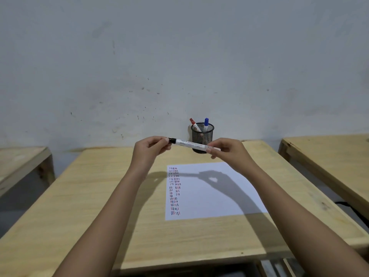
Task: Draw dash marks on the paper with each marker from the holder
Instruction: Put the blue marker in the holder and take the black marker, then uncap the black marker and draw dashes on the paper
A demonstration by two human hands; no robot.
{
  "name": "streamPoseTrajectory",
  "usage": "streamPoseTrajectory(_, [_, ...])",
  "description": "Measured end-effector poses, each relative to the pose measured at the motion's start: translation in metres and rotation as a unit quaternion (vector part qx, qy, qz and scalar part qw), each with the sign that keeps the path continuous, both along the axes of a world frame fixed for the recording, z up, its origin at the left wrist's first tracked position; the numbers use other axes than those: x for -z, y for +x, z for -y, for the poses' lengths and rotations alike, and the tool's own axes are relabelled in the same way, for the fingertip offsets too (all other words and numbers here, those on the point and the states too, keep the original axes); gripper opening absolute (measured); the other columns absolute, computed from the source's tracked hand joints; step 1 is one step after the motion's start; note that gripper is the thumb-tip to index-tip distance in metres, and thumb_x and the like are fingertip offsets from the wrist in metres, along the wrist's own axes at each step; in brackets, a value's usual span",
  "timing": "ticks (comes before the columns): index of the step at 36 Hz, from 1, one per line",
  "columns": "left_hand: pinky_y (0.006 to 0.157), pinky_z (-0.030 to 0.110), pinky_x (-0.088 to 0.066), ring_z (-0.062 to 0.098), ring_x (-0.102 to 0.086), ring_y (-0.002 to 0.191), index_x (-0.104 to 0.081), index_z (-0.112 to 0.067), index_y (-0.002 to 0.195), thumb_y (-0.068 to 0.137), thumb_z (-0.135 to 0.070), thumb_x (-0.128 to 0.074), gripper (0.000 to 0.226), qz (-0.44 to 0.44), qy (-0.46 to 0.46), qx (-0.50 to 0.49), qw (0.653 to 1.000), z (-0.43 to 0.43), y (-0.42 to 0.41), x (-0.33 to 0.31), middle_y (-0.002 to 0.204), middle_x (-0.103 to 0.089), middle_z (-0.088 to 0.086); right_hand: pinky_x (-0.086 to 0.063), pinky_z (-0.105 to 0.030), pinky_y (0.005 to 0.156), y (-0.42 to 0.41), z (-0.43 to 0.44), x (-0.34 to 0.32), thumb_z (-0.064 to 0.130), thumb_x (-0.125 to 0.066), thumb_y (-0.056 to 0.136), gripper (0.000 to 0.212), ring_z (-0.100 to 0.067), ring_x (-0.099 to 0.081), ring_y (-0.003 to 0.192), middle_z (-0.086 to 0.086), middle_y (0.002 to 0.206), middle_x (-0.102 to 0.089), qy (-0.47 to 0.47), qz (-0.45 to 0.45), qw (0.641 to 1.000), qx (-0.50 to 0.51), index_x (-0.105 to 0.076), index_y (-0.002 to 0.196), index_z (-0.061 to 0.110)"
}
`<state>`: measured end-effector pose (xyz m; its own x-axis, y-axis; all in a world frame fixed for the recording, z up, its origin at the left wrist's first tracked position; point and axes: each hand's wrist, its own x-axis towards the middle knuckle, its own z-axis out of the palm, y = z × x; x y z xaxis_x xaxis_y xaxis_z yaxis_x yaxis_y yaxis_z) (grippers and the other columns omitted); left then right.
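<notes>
Pale, scuffed wall fills the upper half of the scene, and below it a light wooden tabletop (119,196) stretches toward the viewer, with other wooden tables off to either side.

Two bare forearms reach forward over the tabletop. Between the hands, raised above the surface, a white marker (191,144) with a black cap lies almost level, tilted slightly down toward the right hand. The left hand (150,149) pinches the black cap end with thumb and fingertips closed around it. The right hand (227,151) pinches the opposite end of the barrel, its fingers also closed on the marker.

Just beyond the right hand, against the wall, stands a black mesh holder (202,136); the marker crosses in front of it. Inside the holder a red-capped marker (193,123) leans to the left and a blue-capped marker (206,123) stands nearly upright.

Below the hands and nearer the viewer, a white sheet of paper (219,200) lies flat on the tabletop, mostly under the right forearm. Short dash marks (174,190) in red, blue and black run in a narrow column down its left edge. The shadow of the hands and marker falls across the paper's upper part.
</notes>
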<state>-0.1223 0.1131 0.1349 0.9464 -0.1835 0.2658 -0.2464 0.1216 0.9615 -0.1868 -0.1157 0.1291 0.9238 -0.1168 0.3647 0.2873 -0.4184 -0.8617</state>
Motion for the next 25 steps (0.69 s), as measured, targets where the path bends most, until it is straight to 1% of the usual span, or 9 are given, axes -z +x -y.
streamPoseTrajectory(3, [0.066,0.013,-0.051,0.008,-0.066,0.065,-0.069,-0.009,0.079,0.086,-0.006,-0.061,0.011,-0.019,-0.011,0.007,1.000,-0.003,0.000,0.013,0.064,-0.069,-0.003,-0.047,-0.014,0.059,0.001,-0.005,0.008,0.010,-0.070,0.080,0.005,-0.007,-0.060,0.060,0.009,0.062,-0.068,0.139,-0.012,0.990,-0.003,-0.070,0.085,0.008])
streamPoseTrajectory(5, [0.066,0.012,-0.051,0.008,-0.066,0.064,-0.067,-0.010,0.079,0.086,-0.005,-0.060,0.011,-0.020,-0.013,0.008,1.000,-0.002,-0.001,0.020,0.065,-0.069,-0.002,-0.046,-0.012,0.057,0.002,-0.013,0.015,0.005,-0.067,0.081,0.005,-0.005,-0.058,0.058,0.009,0.056,-0.065,0.260,-0.017,0.965,-0.005,-0.068,0.083,0.010])
streamPoseTrajectory(8, [0.068,0.014,-0.053,0.007,-0.068,0.065,-0.066,-0.008,0.081,0.085,-0.002,-0.061,0.009,-0.010,-0.011,0.013,1.000,0.002,-0.002,0.025,0.065,-0.070,-0.002,-0.048,-0.009,0.055,0.006,-0.029,0.025,0.003,-0.062,0.085,0.007,-0.003,-0.058,0.057,0.004,0.060,-0.062,0.442,-0.027,0.896,-0.010,-0.065,0.081,0.008])
streamPoseTrajectory(10, [0.072,0.016,-0.055,0.008,-0.068,0.065,-0.067,-0.009,0.080,0.084,-0.001,-0.063,0.009,0.005,0.009,0.017,1.000,0.004,-0.003,0.028,0.066,-0.070,0.000,-0.050,-0.009,0.055,0.008,-0.039,0.030,0.004,-0.061,0.086,0.007,-0.003,-0.060,0.056,0.004,0.060,-0.063,0.527,-0.039,0.849,-0.018,-0.063,0.081,0.008])
streamPoseTrajectory(11, [0.075,0.018,-0.056,0.009,-0.068,0.066,-0.067,-0.010,0.080,0.083,-0.002,-0.064,0.009,0.013,0.025,0.018,0.999,0.006,-0.004,0.029,0.068,-0.070,0.000,-0.051,-0.009,0.056,0.009,-0.044,0.032,0.006,-0.060,0.087,0.006,-0.004,-0.061,0.056,0.003,0.061,-0.062,0.551,-0.044,0.833,-0.023,-0.063,0.082,0.007])
streamPoseTrajectory(14, [0.079,0.024,-0.055,0.009,-0.069,0.068,-0.068,-0.012,0.084,0.083,-0.001,-0.064,0.011,0.032,0.047,0.010,0.998,0.010,-0.005,0.033,0.068,-0.070,-0.003,-0.053,-0.011,0.055,0.015,-0.056,0.039,0.010,-0.059,0.089,0.009,-0.006,-0.062,0.055,0.002,0.061,-0.063,0.579,-0.055,0.813,-0.028,-0.061,0.081,0.007])
streamPoseTrajectory(18, [0.073,0.016,-0.053,0.005,-0.067,0.067,-0.069,-0.009,0.093,0.082,-0.005,-0.067,0.012,0.074,0.080,-0.004,0.994,0.012,-0.008,0.035,0.077,-0.069,0.003,-0.054,-0.012,0.059,0.021,-0.066,0.042,0.013,-0.057,0.091,0.015,-0.006,-0.063,0.056,0.002,0.058,-0.065,0.585,-0.055,0.809,-0.031,-0.060,0.078,0.006])
streamPoseTrajectory(23, [0.071,0.016,-0.052,0.001,-0.063,0.060,-0.068,-0.014,0.089,0.086,-0.006,-0.062,0.011,0.082,0.120,-0.003,0.989,0.004,-0.002,0.041,0.072,-0.066,0.003,-0.053,-0.010,0.060,0.027,-0.068,0.043,0.012,-0.054,0.092,0.013,-0.004,-0.063,0.056,-0.001,0.067,-0.059,0.535,-0.051,0.842,-0.042,-0.058,0.082,0.005])
streamPoseTrajectory(25, [0.071,0.016,-0.053,0.000,-0.063,0.059,-0.067,-0.009,0.093,0.087,-0.003,-0.060,0.011,0.066,0.115,0.001,0.991,0.000,0.001,0.043,0.072,-0.065,0.003,-0.053,-0.010,0.062,0.031,-0.069,0.043,0.011,-0.052,0.093,0.015,-0.004,-0.063,0.057,0.000,0.067,-0.061,0.513,-0.046,0.856,-0.053,-0.058,0.082,0.004])
